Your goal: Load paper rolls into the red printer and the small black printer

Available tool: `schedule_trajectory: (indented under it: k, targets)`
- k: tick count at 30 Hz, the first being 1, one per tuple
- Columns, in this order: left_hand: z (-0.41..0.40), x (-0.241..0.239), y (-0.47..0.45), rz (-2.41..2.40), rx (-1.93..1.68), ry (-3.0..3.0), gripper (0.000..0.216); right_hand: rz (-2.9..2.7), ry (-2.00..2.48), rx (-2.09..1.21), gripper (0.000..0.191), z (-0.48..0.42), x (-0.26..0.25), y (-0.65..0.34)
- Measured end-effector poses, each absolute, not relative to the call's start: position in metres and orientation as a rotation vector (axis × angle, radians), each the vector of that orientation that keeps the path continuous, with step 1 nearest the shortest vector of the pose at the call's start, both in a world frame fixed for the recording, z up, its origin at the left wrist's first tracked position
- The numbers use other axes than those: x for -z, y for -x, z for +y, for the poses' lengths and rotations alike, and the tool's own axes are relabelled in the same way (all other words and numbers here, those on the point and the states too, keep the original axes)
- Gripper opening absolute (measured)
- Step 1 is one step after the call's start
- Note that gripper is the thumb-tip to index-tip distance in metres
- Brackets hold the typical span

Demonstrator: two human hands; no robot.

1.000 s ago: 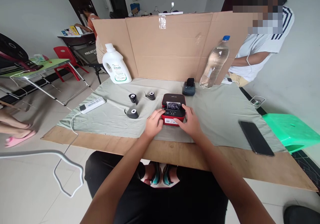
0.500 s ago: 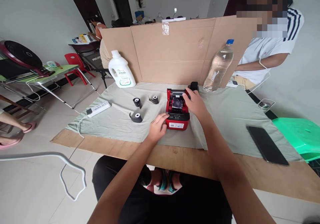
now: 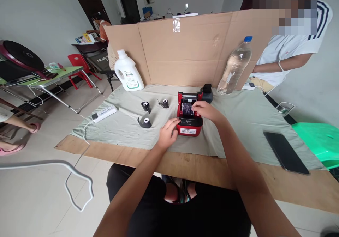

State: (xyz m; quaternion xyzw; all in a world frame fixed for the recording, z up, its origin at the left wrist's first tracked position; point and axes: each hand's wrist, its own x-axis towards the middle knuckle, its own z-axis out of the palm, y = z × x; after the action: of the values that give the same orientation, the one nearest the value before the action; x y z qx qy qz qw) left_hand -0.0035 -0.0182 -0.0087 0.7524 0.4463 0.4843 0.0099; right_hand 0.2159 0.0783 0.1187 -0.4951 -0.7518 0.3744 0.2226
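A white jug [image 3: 129, 73] and a blue-capped clear bottle [image 3: 236, 66] stood before a cardboard sheet [image 3: 185, 57] at the far side of the counter [image 3: 164, 163]. A power strip [image 3: 105, 113] lay toward the left, a dark phone [image 3: 286, 152] toward the right, near a green stool [image 3: 315, 140]. A red chair [image 3: 76, 59] and a fan [image 3: 23, 55] stood off to the left.

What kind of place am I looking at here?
Probably an improvised indoor workspace: a cardboard screen stands behind a cloth-covered table, with a folding table and a red plastic chair across the tiled floor.
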Motion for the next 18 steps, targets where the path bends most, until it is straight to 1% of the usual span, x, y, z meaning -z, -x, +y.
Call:
schedule_trajectory:
  k: [2,4,6,8,10,11,13,15,18]
  targets:
    - [-0.018,0.009,0.004,1.384,-1.512,-2.348,0.056,-2.059,1.278,-1.203,0.01,0.076,-0.121,-0.216]
    - [-0.018,0.009,0.004,1.379,-1.51,-2.344,0.055,-2.046,1.253,-1.255,0.009,0.076,-0.12,-0.217]
    - [-0.018,0.008,0.003,1.372,-1.511,-2.334,0.055,-2.088,1.315,-1.109,0.013,0.079,-0.115,-0.217]
    - [-0.018,0.008,0.003,1.356,-1.525,-2.323,0.055,-2.218,1.354,-0.836,0.02,0.085,-0.108,-0.215]
    - [-0.017,0.007,0.003,1.347,-1.536,-2.318,0.055,-2.374,1.316,-0.605,0.026,0.091,-0.104,-0.212]
    - [-0.017,0.007,0.003,1.35,-1.534,-2.319,0.054,-2.446,1.281,-0.541,0.028,0.093,-0.103,-0.211]
    - [-0.017,0.006,0.003,1.362,-1.519,-2.324,0.053,-2.541,1.199,-0.532,0.034,0.094,-0.105,-0.208]
    - [-0.017,0.006,0.004,1.361,-1.514,-2.328,0.052,-2.59,1.166,-0.602,0.042,0.094,-0.11,-0.204]
    - [-0.017,0.006,0.004,1.351,-1.518,-2.323,0.053,-2.682,1.396,-0.538,0.049,0.092,-0.115,-0.195]
